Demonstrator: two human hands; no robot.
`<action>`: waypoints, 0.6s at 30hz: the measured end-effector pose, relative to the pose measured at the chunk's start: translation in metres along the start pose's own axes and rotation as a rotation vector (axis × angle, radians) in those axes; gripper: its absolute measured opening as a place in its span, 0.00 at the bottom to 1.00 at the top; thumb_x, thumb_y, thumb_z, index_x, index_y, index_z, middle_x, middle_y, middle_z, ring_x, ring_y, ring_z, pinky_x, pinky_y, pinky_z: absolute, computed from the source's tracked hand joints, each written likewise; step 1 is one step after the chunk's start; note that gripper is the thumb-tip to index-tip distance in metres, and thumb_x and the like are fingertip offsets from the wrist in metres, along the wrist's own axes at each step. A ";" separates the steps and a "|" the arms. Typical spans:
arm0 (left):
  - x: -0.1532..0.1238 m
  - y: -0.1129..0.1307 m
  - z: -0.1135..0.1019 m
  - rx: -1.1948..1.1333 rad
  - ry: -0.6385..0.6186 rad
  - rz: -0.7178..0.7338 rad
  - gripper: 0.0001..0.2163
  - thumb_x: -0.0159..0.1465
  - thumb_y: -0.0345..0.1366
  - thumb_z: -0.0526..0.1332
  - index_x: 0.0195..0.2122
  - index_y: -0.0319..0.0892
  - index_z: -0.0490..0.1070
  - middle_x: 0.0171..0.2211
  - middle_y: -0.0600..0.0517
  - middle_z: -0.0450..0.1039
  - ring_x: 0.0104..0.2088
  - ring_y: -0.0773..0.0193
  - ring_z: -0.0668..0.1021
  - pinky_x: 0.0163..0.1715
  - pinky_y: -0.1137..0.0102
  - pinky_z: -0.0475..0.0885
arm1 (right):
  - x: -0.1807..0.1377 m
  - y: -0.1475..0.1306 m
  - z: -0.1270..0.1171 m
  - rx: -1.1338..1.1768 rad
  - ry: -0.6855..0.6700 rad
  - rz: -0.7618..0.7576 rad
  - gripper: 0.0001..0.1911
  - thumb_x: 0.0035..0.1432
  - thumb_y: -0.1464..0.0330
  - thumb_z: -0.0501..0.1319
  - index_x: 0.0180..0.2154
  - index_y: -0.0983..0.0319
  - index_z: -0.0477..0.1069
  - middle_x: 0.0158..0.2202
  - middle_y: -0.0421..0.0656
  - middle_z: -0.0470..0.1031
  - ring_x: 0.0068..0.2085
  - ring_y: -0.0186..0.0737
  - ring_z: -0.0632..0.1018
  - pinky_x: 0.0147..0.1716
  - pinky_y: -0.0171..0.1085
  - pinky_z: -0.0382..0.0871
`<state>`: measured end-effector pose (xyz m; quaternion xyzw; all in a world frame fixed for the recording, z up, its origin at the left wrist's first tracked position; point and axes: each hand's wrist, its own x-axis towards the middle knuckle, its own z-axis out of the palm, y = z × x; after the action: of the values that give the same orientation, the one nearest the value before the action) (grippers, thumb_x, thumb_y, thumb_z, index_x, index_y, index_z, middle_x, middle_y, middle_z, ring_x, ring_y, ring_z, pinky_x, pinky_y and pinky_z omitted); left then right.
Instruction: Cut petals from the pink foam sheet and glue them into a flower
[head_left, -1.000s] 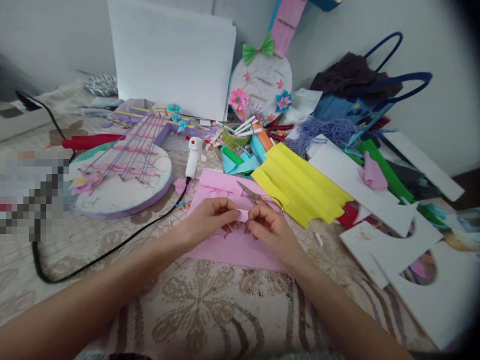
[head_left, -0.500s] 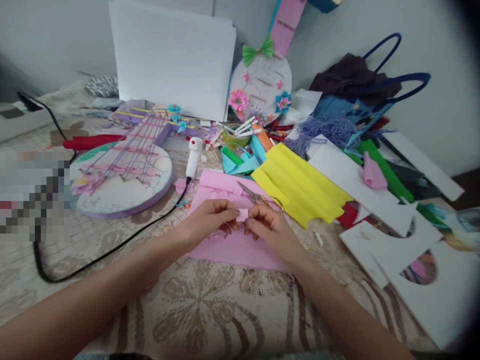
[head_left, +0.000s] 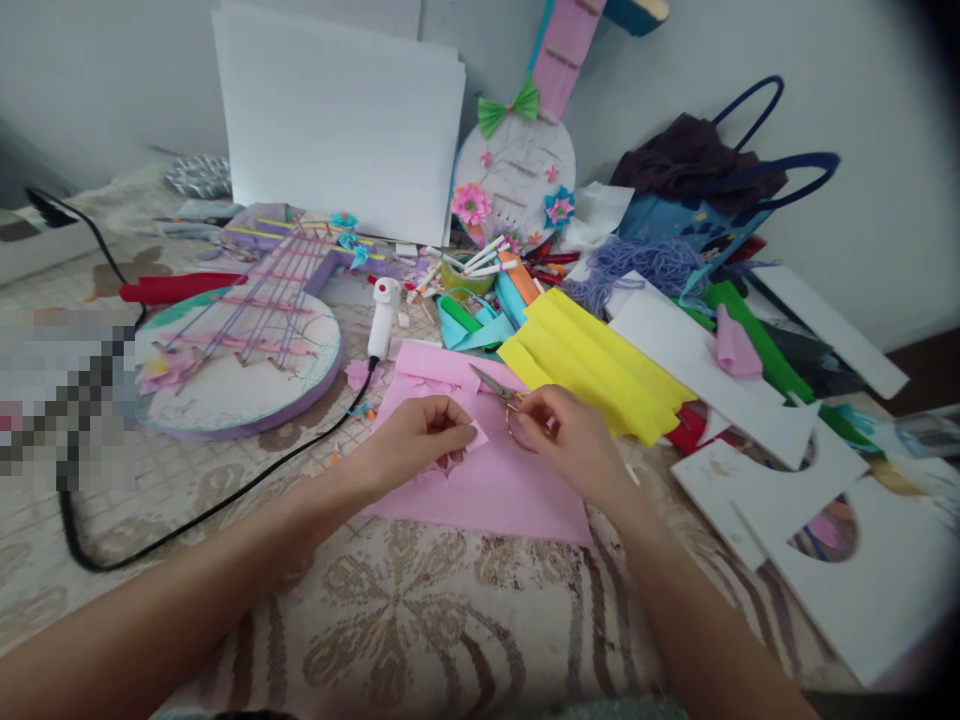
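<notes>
My left hand (head_left: 420,440) pinches a small pink paper piece (head_left: 478,435) above a large pink sheet (head_left: 495,490) lying on the patterned tablecloth. My right hand (head_left: 574,435) rests just to the right, its fingers curled onto the gold handles of small scissors (head_left: 499,388) that lie on the pink sheet with the blades pointing away to the left. Whether the scissors are lifted off the sheet I cannot tell.
A white glue gun (head_left: 385,312) with a black cord (head_left: 225,500) lies beyond the sheet. A guitar-shaped craft (head_left: 240,340) sits left, folded yellow paper (head_left: 592,365) right, white cut-out boards (head_left: 787,490) far right, a blue bag (head_left: 705,210) and white boards (head_left: 337,120) behind.
My right hand let go of the small pink piece and moved up-right onto the scissor handles. My left hand kept the piece. The view shifted slightly right.
</notes>
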<state>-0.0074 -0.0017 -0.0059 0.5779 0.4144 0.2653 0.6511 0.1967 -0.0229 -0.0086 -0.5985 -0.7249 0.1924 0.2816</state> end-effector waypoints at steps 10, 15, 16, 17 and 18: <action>0.000 0.003 0.000 -0.007 0.019 0.003 0.08 0.56 0.37 0.60 0.27 0.37 0.65 0.20 0.56 0.66 0.20 0.73 0.68 0.22 0.75 0.63 | 0.004 0.021 0.006 -0.408 -0.019 0.000 0.07 0.56 0.64 0.56 0.32 0.62 0.64 0.33 0.47 0.70 0.34 0.45 0.71 0.30 0.39 0.60; 0.000 0.005 -0.003 -0.031 0.021 0.029 0.08 0.56 0.36 0.60 0.29 0.36 0.65 0.22 0.56 0.66 0.21 0.72 0.68 0.23 0.74 0.64 | 0.005 0.015 0.004 -0.169 0.082 0.072 0.07 0.58 0.64 0.53 0.34 0.62 0.62 0.31 0.45 0.69 0.31 0.41 0.70 0.29 0.37 0.60; 0.000 0.006 -0.004 -0.030 0.016 0.037 0.07 0.56 0.36 0.60 0.29 0.36 0.65 0.22 0.56 0.66 0.21 0.72 0.68 0.24 0.74 0.64 | 0.005 0.013 0.004 -0.030 0.090 0.087 0.07 0.58 0.64 0.53 0.35 0.62 0.61 0.31 0.43 0.68 0.30 0.39 0.70 0.28 0.37 0.61; 0.000 0.007 -0.004 -0.024 0.012 0.046 0.07 0.56 0.35 0.60 0.29 0.36 0.65 0.22 0.56 0.66 0.22 0.72 0.68 0.24 0.74 0.64 | 0.005 0.010 0.004 0.123 0.078 0.094 0.09 0.57 0.63 0.54 0.36 0.62 0.61 0.31 0.42 0.68 0.29 0.37 0.69 0.28 0.36 0.61; 0.000 0.008 -0.005 -0.011 0.011 0.055 0.07 0.55 0.35 0.60 0.29 0.36 0.65 0.22 0.56 0.65 0.22 0.72 0.68 0.24 0.74 0.64 | 0.006 0.007 0.004 0.273 0.050 0.097 0.10 0.56 0.62 0.55 0.37 0.62 0.61 0.30 0.40 0.66 0.27 0.35 0.68 0.27 0.35 0.62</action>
<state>-0.0103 0.0025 0.0015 0.5839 0.4003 0.2886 0.6446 0.1982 -0.0155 -0.0151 -0.5937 -0.6549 0.2877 0.3686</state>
